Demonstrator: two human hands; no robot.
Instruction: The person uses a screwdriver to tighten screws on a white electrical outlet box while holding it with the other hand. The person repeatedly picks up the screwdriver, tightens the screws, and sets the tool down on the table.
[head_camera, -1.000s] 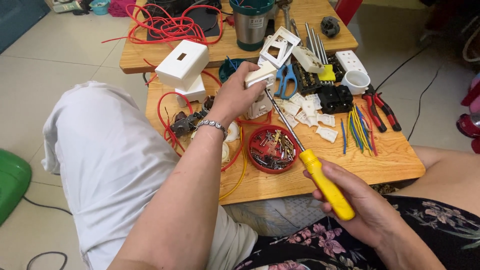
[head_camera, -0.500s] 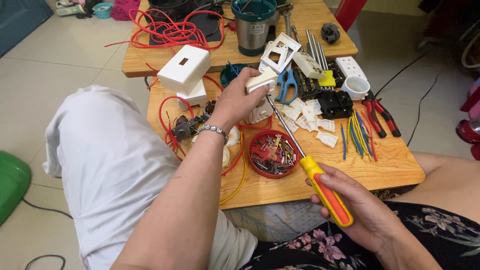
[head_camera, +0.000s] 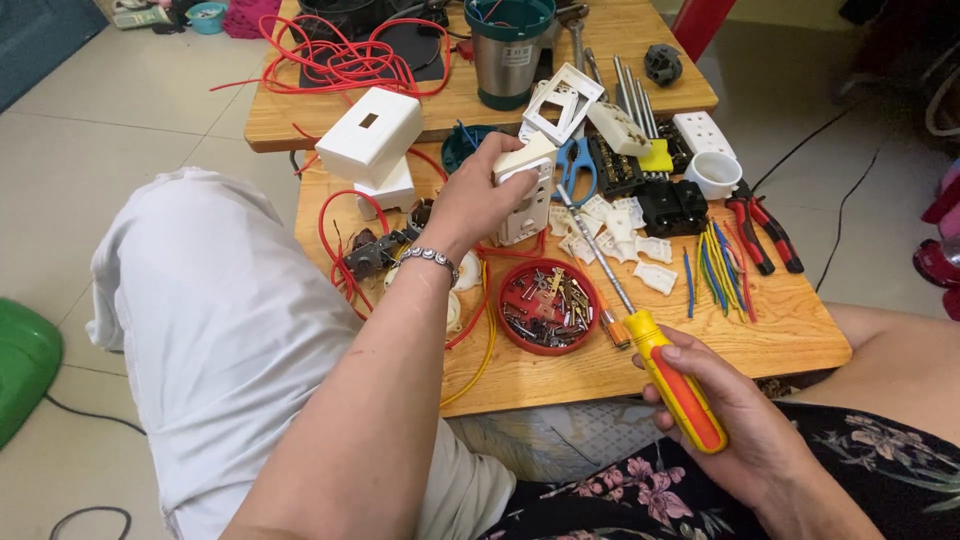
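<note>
Change since a second ago: the left hand has brought the white socket block lower and nearer over the table, and the right hand has drawn the screwdriver slightly nearer; its tip sits at the block's right edge.

Item 1. Left hand: fingers curled over the top of the white socket block and clamped on it, thumb hidden behind. Block held upright just above the table, at the middle of the clutter. Judged light, rigid moulded plastic, smooth and somewhat slippery; best gripped across its flat sides, away from the screw face.

Item 2. Right hand: fingers closed round the yellow-and-red handle of the screwdriver, near edge of the table, shaft angled far and left toward the block. Judged stiff, with a grippy handle.

Item 3. Red dish of screws, just near the block, between the two hands.

Item 4. Small white plastic parts, right of the block.

Item 5. Coloured wire offcuts and red-handled pliers, further right.

Item 6. White box, far left, with red wire looping beside it.

Item 7. Blue scissors, just beyond the block.
</note>
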